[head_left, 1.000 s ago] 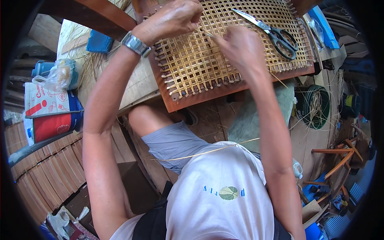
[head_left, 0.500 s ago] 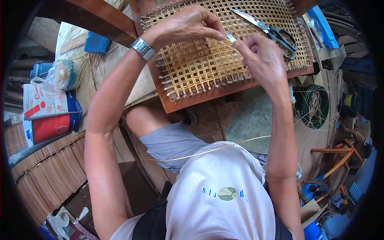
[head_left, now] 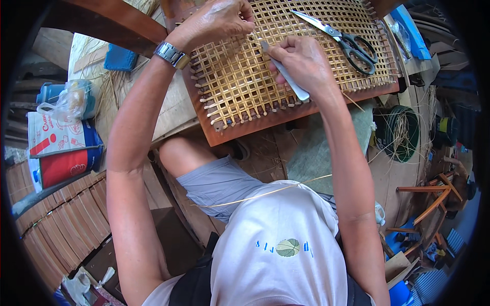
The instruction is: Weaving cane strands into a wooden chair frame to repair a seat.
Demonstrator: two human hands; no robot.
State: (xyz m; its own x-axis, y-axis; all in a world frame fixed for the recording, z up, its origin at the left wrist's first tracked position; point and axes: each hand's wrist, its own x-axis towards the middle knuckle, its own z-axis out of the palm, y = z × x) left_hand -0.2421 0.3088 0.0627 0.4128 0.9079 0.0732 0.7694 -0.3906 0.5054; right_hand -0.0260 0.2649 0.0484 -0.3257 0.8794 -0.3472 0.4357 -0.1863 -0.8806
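Observation:
My left hand (head_left: 227, 19) is closed at the upper left of a wooden chair seat (head_left: 232, 136) with woven cane webbing (head_left: 232, 76), fingertips pinched at the cane; what they grip is too small to make out. My right hand (head_left: 301, 64) is closed around a flat silver metal tool (head_left: 295, 86), its narrow tip pointing up-left over the weave, below my left fingers. Black-handled scissors (head_left: 352, 48) lie on the cane to the right of my right hand. A thin cane strand (head_left: 240, 195) lies across my shirt and shorts.
A wooden bar (head_left: 107, 23) rises at upper left. On the bench (head_left: 94, 132) are a blue block (head_left: 121, 56), a blue tub with a plastic bag (head_left: 71, 97) and a printed bag (head_left: 64, 148). At right are a dark green container with cane (head_left: 398, 132) and wooden frames (head_left: 434, 194).
My left hand moved right, then back up-left. My right hand moved right, then back left and slightly up; the metal tool in it now shows along its length beneath my fingers.

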